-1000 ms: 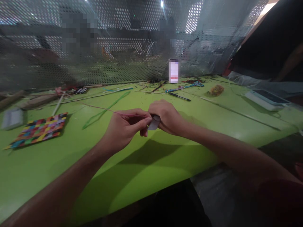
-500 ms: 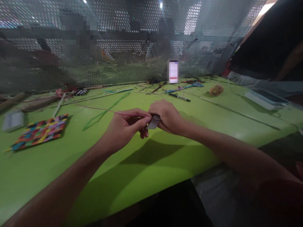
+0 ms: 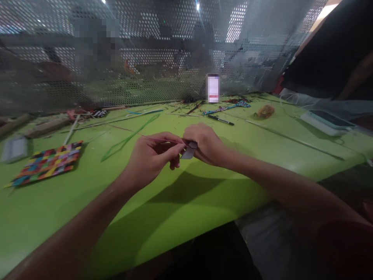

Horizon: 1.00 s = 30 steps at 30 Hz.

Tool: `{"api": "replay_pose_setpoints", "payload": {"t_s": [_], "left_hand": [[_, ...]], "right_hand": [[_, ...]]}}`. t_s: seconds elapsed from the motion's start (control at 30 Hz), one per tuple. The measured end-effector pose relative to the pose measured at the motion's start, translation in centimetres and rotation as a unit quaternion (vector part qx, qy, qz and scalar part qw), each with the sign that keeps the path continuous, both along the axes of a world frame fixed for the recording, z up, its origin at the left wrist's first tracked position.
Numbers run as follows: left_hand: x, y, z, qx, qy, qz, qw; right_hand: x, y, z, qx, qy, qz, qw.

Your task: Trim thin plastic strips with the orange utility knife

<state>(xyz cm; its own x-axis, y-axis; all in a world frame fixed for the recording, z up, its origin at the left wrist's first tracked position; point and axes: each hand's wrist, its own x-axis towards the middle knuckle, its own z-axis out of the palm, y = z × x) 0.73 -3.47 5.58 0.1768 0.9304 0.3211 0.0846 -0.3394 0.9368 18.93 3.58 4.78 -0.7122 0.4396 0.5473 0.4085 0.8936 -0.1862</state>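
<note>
My left hand (image 3: 153, 155) pinches a thin pink strip (image 3: 159, 139) between thumb and fingers. The strip trails off to the left above the table, its far part faint and blurred. Close beside it, my right hand (image 3: 204, 144) is closed around a flat grey blade-like piece (image 3: 189, 151), whose lower end sticks out towards the left fingertips. The strip's near end meets this piece, and whether it touches the edge I cannot tell. The right fingers hide the rest of the grey piece. Both hands are above the green table (image 3: 180, 217).
A woven multicoloured square (image 3: 49, 163) lies at left, near a green strip loop (image 3: 128, 140). Behind the hands are a black pen (image 3: 220, 119), a patterned woven strip (image 3: 229, 108) and an upright phone (image 3: 213, 88). A white device (image 3: 328, 122) with a cable lies right. A perforated screen (image 3: 163, 50) stands behind.
My left hand has shifted slightly left from the grey piece, and the pink strip's far part has moved a little. My right hand stays nearly in place.
</note>
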Motion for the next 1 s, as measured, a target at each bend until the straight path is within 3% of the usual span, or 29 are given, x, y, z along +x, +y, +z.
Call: {"api": "replay_pose_setpoints", "payload": {"t_s": [0.5, 1.0], "left_hand": [[0.54, -0.37, 0.52, -0.008, 0.019, 0.047, 0.999], [0.44, -0.34, 0.42, 0.008, 0.024, 0.031, 0.999]], "right_hand": [[0.04, -0.19, 0.11, -0.016, 0.001, 0.004, 1.0], [-0.09, -0.21, -0.01, -0.031, 0.01, 0.004, 0.999]]}}
